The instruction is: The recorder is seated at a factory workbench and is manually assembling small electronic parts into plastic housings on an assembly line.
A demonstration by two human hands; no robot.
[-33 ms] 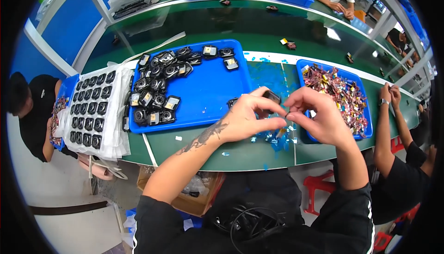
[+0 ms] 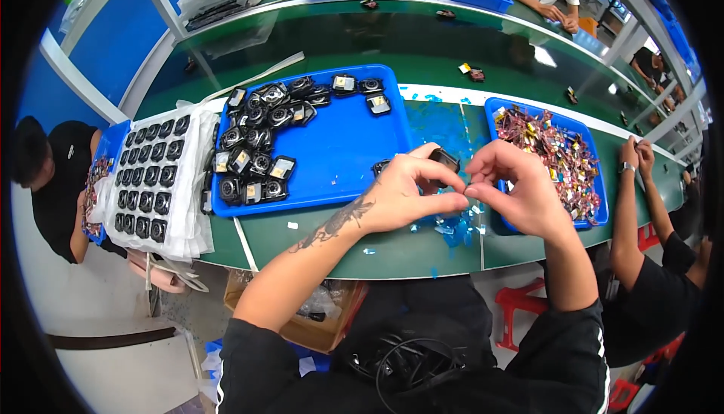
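Observation:
My left hand (image 2: 415,188) is closed around a black smartwatch-like housing (image 2: 445,159), which shows above its fingers. Thumb and forefinger of my right hand (image 2: 524,191) are pinched together against the left fingertips, at the housing's near side. What sits in that pinch is too small and too hidden to name. Left of my hands, a blue tray (image 2: 339,146) holds similar black housings (image 2: 256,116), heaped along its left and far sides. Near my right hand stands a smaller blue tray (image 2: 601,188) full of small parts with reddish wires and yellow bits (image 2: 547,142).
Blue film scraps (image 2: 452,225) litter the green bench (image 2: 354,256) under my hands. A white sheet stack with rows of black housings (image 2: 151,176) stands at the left. Beyond lies a green conveyor belt (image 2: 392,37) with scattered parts. Other people sit left, right and across.

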